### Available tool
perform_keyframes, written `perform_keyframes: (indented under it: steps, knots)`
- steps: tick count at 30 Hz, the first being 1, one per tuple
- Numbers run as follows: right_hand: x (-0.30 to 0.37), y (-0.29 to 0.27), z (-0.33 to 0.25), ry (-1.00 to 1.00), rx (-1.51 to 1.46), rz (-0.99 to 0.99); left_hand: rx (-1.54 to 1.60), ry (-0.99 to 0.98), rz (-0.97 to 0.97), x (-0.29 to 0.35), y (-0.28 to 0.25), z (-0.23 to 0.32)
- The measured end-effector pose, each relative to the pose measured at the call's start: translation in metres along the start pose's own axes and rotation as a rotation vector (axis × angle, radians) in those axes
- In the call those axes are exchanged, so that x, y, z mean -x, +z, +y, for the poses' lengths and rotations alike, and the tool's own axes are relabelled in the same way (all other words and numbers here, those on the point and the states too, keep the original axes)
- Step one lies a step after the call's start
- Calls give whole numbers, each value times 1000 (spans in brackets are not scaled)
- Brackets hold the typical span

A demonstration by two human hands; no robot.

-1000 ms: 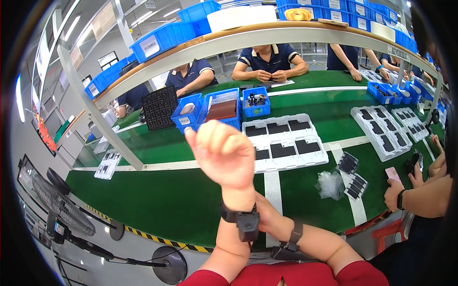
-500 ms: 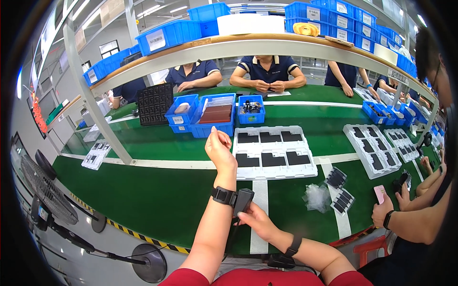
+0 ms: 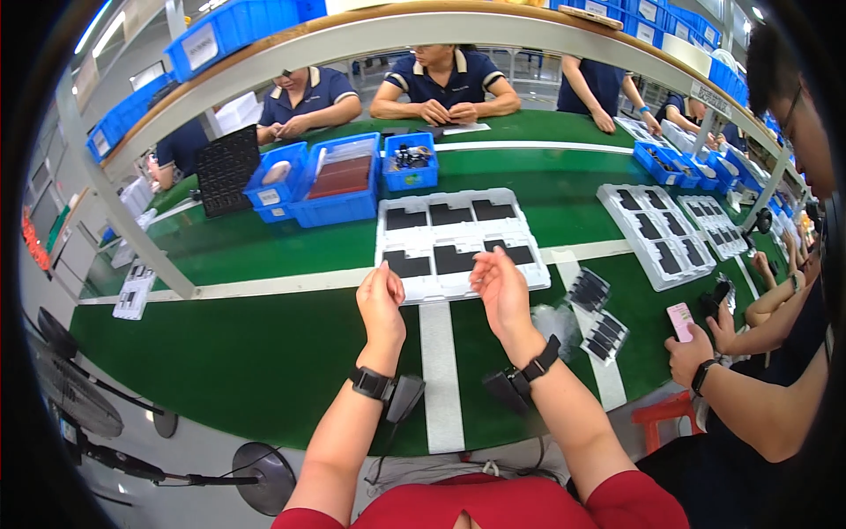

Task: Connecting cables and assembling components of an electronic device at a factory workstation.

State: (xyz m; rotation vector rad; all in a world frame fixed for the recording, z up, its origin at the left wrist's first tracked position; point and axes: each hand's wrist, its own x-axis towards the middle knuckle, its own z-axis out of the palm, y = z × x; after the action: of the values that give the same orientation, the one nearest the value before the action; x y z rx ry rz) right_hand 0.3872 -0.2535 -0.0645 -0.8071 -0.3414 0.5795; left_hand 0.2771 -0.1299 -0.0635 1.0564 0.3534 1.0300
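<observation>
My left hand [image 3: 382, 306] is raised at the near edge of a white plastic tray [image 3: 451, 289], its fingers loosely bent and holding nothing I can see. Over the tray's near right corner hovers my right hand [image 3: 504, 295], fingers curved and apart, with nothing between them. Several flat black L-shaped pieces [image 3: 454, 258] lie in the tray's pockets. Each wrist wears a black strap with a dark box-shaped device: the left device [image 3: 405, 398] and the right device [image 3: 507, 389] have cables hanging toward me.
Right of my right arm lie clear plastic film [image 3: 555, 328] and small black-striped sheets [image 3: 606, 337]. Blue bins [image 3: 335, 210] stand beyond the tray, under a shelf beam [image 3: 370, 42]. At right, a person's hand [image 3: 692, 354] holds a pink phone-like object. More trays [image 3: 656, 238] lie there.
My right hand has left the device on my left wrist and moved up and right to the tray. My left hand has lowered and shifted left. The view has tilted down.
</observation>
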Motion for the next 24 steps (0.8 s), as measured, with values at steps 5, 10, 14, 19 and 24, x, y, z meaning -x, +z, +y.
perform_keyframes:
  steps: [5, 10, 14, 19, 24]
  knots:
    - [-2, -31, -1, -152, 44, 172, -92, -205, -147, 33, 5, -14]
    - [4, -30, 7, -177, 168, 144, -152, -254, -259, 39, 4, -21]
    - [11, -25, 18, -125, 329, 52, 22, -362, -221, 33, -3, -30]
    - [15, -26, 18, -208, 620, -44, -74, -483, -300, 32, 2, -28]
    - [30, -17, -10, -226, 538, -77, -340, -500, -448, 34, 1, -30]
